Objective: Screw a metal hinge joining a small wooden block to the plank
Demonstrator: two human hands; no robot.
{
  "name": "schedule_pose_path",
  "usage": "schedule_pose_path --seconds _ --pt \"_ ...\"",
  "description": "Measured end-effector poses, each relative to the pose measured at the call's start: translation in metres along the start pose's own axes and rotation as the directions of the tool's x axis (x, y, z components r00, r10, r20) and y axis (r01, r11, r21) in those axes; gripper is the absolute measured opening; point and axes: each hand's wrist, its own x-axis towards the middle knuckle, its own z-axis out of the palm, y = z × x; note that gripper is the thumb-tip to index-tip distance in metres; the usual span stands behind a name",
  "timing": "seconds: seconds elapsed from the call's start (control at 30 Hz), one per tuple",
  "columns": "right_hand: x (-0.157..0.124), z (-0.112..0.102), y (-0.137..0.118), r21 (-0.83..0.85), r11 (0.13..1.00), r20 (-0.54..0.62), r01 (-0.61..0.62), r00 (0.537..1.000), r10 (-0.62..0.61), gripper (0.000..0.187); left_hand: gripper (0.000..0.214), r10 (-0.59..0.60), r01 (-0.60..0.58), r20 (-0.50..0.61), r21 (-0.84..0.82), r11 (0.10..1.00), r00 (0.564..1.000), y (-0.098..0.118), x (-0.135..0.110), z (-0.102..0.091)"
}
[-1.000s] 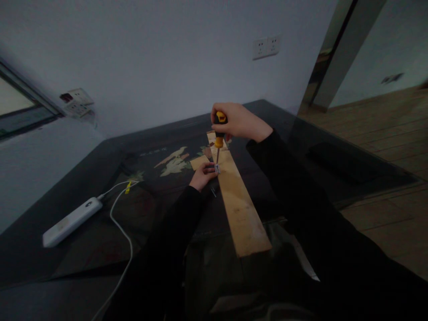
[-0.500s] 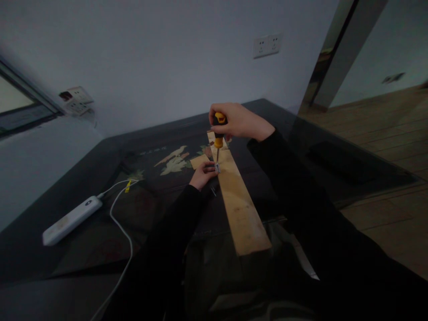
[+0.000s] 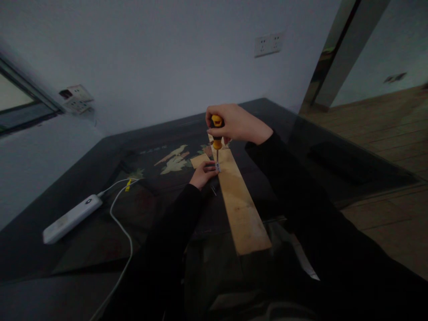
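Observation:
My right hand [image 3: 232, 123] is closed round the yellow and black handle of a screwdriver [image 3: 217, 139], which stands upright with its tip on a small metal piece [image 3: 217, 168] at the left edge of a long wooden plank [image 3: 240, 204]. My left hand [image 3: 202, 174] rests beside that edge, its fingers pinched at the metal piece. A loose screw [image 3: 213, 191] lies on the table just below my left hand. A shorter strip of wood [image 3: 199, 160] sticks out to the left under the plank.
The plank lies on a dark glass table [image 3: 100, 209] and overhangs its near edge. A white power strip [image 3: 72, 218] with a white cable [image 3: 120, 223] lies at the left. Wall sockets [image 3: 268, 44] sit on the back wall. Wooden floor [image 3: 388, 133] is at the right.
My right hand has turned a little on the screwdriver handle and shifted slightly left. My left hand and the plank stay where they were.

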Motion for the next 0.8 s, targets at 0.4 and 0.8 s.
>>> schedule_pose_path --seconds 0.4,0.8 --pt "-0.006 -0.002 -0.020 -0.006 1.000 0.097 -0.002 0.995 0.003 0.013 0.051 0.004 -0.004 -0.003 -0.011 1.000 1.000 0.000 0.002 0.000" --pt "0.001 -0.004 0.005 0.075 0.994 0.033 -0.079 0.997 0.077 0.021 0.047 -0.007 0.007 -0.013 0.009 1.000 1.000 0.002 -0.003 0.001"
